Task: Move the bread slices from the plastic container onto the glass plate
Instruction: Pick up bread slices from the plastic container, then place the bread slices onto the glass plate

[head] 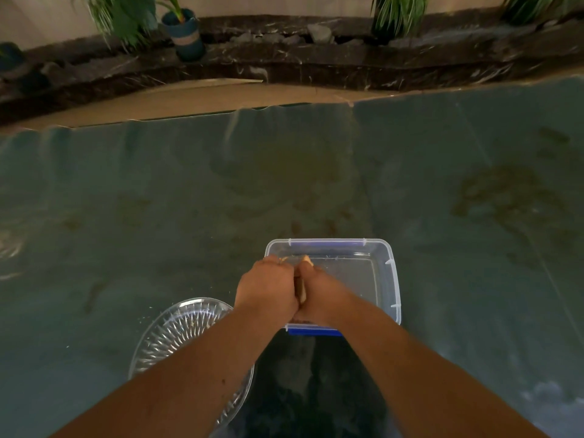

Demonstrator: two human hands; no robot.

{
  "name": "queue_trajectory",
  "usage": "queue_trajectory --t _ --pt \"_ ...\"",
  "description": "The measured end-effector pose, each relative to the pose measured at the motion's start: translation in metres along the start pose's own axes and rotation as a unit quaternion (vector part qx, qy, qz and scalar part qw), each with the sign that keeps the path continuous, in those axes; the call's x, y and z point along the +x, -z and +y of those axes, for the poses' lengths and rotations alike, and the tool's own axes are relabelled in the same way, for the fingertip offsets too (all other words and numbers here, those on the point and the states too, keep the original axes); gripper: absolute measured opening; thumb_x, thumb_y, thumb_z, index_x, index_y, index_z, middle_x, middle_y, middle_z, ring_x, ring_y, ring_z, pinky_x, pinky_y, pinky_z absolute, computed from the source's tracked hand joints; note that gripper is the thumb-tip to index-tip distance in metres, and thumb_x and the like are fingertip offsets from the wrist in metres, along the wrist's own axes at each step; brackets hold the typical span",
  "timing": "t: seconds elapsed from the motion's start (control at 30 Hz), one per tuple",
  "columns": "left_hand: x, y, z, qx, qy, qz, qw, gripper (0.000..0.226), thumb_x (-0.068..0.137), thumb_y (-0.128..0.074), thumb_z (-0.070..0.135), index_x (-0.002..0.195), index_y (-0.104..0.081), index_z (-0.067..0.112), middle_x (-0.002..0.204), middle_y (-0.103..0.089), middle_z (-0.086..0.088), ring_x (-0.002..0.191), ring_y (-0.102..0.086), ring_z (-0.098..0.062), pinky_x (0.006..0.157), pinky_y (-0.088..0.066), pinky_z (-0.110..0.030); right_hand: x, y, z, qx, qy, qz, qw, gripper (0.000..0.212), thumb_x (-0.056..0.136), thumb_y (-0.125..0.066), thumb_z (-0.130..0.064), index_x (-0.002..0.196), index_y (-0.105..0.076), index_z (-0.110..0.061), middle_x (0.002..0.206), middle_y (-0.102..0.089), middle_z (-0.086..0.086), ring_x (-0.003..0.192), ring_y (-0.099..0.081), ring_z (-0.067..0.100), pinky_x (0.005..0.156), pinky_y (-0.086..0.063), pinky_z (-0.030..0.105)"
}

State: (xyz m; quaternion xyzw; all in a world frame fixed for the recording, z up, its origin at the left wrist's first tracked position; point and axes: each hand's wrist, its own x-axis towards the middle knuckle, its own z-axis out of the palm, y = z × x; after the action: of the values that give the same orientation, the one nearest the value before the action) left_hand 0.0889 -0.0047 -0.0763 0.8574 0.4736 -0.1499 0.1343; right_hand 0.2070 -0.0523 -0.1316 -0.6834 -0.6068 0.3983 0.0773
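Note:
A clear plastic container (373,273) with blue clips sits on the table in front of me. My left hand (267,284) and my right hand (319,294) are pressed together over its left part. Between them they grip bread slices (302,290) held on edge; only a thin pale strip and the top corners show. The rest of the container's floor looks bare. A ribbed glass plate (177,336) lies to the left of the container, partly under my left forearm, with a few crumbs on it.
The table is covered with a dark teal sheet (284,184). Beyond its far edge lie a strip of cardboard (189,99) and a dark stone ledge with potted plants (186,33). A dark gap (303,390) shows between my forearms below the container.

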Motion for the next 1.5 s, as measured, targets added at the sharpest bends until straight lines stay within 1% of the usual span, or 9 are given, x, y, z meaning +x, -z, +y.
queue_trajectory --t 0.13,0.3,0.43,0.6,0.73,1.0,1.17,1.4,1.5 --pt "0.0 -0.004 0.009 0.011 -0.006 0.014 1.0 0.021 0.092 -0.064 0.034 0.109 -0.06 0.024 0.087 -0.055 0.002 0.086 -0.051 -0.018 0.084 -0.052 -0.041 -0.006 0.005 0.011 -0.021 -0.006 0.02 1.0 0.05 0.096 -0.071 -0.04 0.137 -0.047 -0.025 0.128 -0.066 0.003 0.114 -0.063 0.024 0.105 -0.049 0.046" --pt "-0.003 -0.009 0.014 -0.011 0.008 0.03 0.999 0.022 0.093 -0.063 0.038 0.112 -0.056 0.029 0.101 -0.067 0.002 0.104 -0.056 -0.023 0.091 -0.047 -0.046 -0.012 0.001 0.015 0.017 -0.073 0.077 0.994 0.026 0.1 -0.064 -0.033 0.12 -0.05 -0.026 0.106 -0.067 -0.002 0.094 -0.065 0.02 0.095 -0.055 0.044" --pt "-0.008 -0.009 0.013 -0.071 0.024 0.054 0.996 0.018 0.093 -0.061 0.029 0.111 -0.057 0.03 0.1 -0.069 0.002 0.088 -0.06 -0.021 0.082 -0.049 -0.041 -0.016 0.003 0.011 0.055 -0.111 0.145 0.982 0.009 0.1 -0.058 -0.025 0.108 -0.053 -0.026 0.092 -0.064 -0.005 0.081 -0.061 0.016 0.084 -0.057 0.039" --pt "-0.02 0.008 0.004 -0.27 0.035 0.05 0.961 0.035 0.087 -0.066 0.019 0.117 -0.058 0.035 0.102 -0.064 0.006 0.081 -0.06 -0.016 0.068 -0.045 -0.031 -0.027 0.015 -0.009 0.09 -0.124 0.21 0.966 0.011 0.101 -0.058 -0.018 0.109 -0.056 -0.024 0.091 -0.069 0.001 0.079 -0.068 0.02 0.076 -0.061 0.042" --pt "-0.031 0.027 -0.013 -0.363 0.043 0.087 0.927 0.034 0.086 -0.071 0.017 0.109 -0.059 0.039 0.103 -0.061 0.01 0.079 -0.06 -0.009 0.06 -0.044 -0.025 -0.036 0.027 -0.035 0.124 -0.13 0.262 0.948 0.012 0.099 -0.058 -0.021 0.1 -0.055 -0.032 0.083 -0.066 -0.006 0.069 -0.063 0.01 0.058 -0.048 0.028" --pt "-0.071 0.071 -0.084 -0.448 0.038 0.152 0.88 0.037 0.079 -0.07 0.016 0.098 -0.061 0.047 0.099 -0.068 0.014 0.08 -0.065 -0.004 0.069 -0.056 -0.033 -0.059 0.039 -0.111 0.121 -0.102 0.32 0.934 0.013 0.097 -0.065 -0.028 0.101 -0.055 -0.036 0.082 -0.065 -0.012 0.067 -0.063 0.007 0.051 -0.039 0.021" --pt "-0.099 0.077 -0.152 -0.459 0.045 0.141 0.876 0.039 0.078 -0.07 0.012 0.096 -0.061 0.045 0.098 -0.07 0.015 0.081 -0.066 -0.003 0.073 -0.056 -0.032 -0.063 0.019 -0.167 0.127 -0.104 0.303 0.939 0.014 0.097 -0.066 -0.026 0.097 -0.055 -0.035 0.084 -0.066 -0.01 0.071 -0.064 0.01 0.055 -0.049 0.025" --pt "-0.126 0.034 -0.217 -0.495 0.069 0.082 0.862 0.037 0.076 -0.069 0.004 0.094 -0.066 0.036 0.076 -0.07 0.02 0.061 -0.06 0.0 0.055 -0.046 -0.021 -0.049 -0.051 -0.203 0.158 -0.111 0.265 0.945 0.016 0.088 -0.07 -0.023 0.083 -0.059 -0.034 0.07 -0.065 -0.011 0.067 -0.062 0.001 0.052 -0.039 0.017" --pt "-0.127 0.007 -0.233 -0.53 0.081 0.063 0.842 0.041 0.075 -0.07 -0.002 0.095 -0.068 0.033 0.076 -0.071 0.011 0.059 -0.06 -0.003 0.053 -0.047 -0.02 -0.036 -0.082 -0.202 0.229 -0.12 0.208 0.944 0.015 0.087 -0.073 -0.029 0.085 -0.063 -0.039 0.075 -0.069 -0.014 0.067 -0.066 0.002 0.057 -0.052 0.023"
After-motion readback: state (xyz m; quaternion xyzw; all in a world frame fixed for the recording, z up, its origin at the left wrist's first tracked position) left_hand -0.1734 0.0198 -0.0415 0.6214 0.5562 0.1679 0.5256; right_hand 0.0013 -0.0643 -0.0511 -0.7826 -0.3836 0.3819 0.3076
